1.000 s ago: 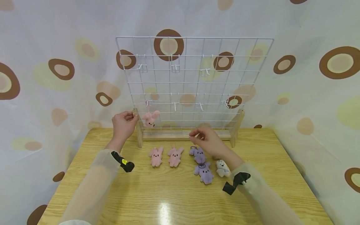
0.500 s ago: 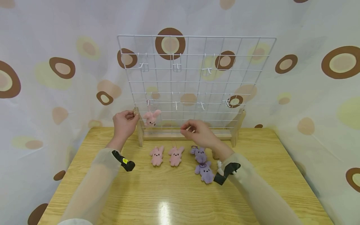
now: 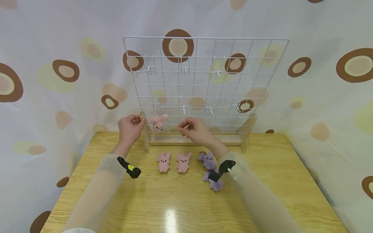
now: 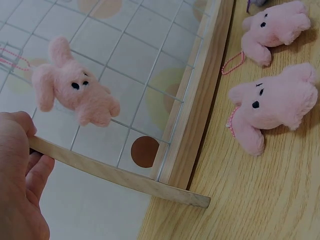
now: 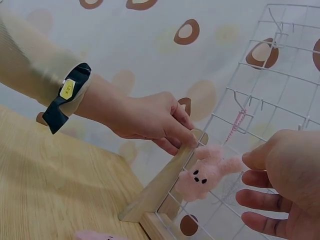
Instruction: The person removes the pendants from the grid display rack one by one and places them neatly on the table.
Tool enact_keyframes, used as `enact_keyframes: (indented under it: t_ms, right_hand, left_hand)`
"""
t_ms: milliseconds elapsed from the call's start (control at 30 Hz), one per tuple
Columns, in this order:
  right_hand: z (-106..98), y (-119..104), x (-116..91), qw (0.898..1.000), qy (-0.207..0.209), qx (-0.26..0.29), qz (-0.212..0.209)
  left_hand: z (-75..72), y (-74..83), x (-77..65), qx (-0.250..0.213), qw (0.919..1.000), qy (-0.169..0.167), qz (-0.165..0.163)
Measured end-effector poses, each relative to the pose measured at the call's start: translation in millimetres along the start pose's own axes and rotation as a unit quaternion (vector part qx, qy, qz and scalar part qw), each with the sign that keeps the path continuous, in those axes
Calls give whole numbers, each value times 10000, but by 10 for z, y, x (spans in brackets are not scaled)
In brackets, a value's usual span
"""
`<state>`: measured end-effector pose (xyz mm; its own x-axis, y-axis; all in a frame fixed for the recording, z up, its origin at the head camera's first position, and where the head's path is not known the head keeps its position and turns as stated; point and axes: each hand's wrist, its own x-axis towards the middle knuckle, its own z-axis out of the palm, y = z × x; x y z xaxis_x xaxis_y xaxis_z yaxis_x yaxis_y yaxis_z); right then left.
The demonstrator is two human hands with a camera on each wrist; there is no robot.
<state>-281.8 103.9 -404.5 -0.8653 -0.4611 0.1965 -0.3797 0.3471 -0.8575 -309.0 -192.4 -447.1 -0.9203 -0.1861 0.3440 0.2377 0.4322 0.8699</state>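
My left hand (image 3: 131,130) pinches the top of the wooden stand's left post (image 4: 115,175). A pink plush bunny keychain (image 3: 157,123) hangs by a pink bead chain from a hook on the white wire grid (image 3: 198,85), just right of that post. My right hand (image 3: 196,130) is in front of the grid, beside the hanging bunny, holding nothing; its fingers are loosely bent. In the right wrist view its thumb is close to the bunny's ear, and I cannot tell whether they touch. Two more pink plush bunnies (image 3: 164,162) lie on the table.
Two purple plush keychains (image 3: 208,160) lie right of the pink ones, partly under my right wrist. Several bare white hooks (image 3: 184,110) stick out of the grid in two rows. The wooden table (image 3: 175,197) meets a patterned curtain (image 3: 317,32) behind.
My right hand has moved left, from above the purple plushies toward the hanging bunny. My forearm now covers the white plush. The left hand stays on the post.
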Motion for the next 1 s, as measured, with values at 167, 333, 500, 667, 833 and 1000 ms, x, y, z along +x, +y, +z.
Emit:
enact_keyframes:
  t_ms: [167,333,500,667,833,1000]
  right_hand:
    - [90,-10,91,9999,21,154,38]
    - [156,-1,165,9999,50,144,46]
    - [195,-22,266,9996,132,241,59]
    - [243,-61,337,9994,118,282,152]
    - [311,-101,401,9993,14,295,244]
    - [397,-154,477,9988,16,395,279]
  left_hand:
    - [25,-7,1,-67,9999,-61,-105]
    - [37,13,-6,-45,9998,-121,-120]
    - [12,41,5,-17,10000,-49,3]
    - [-12,31,10,16,10000,-11,14]
    - [-10,13,11,14,10000,-25,-36]
    - [-13,-25,12,-33,10000,6,65]
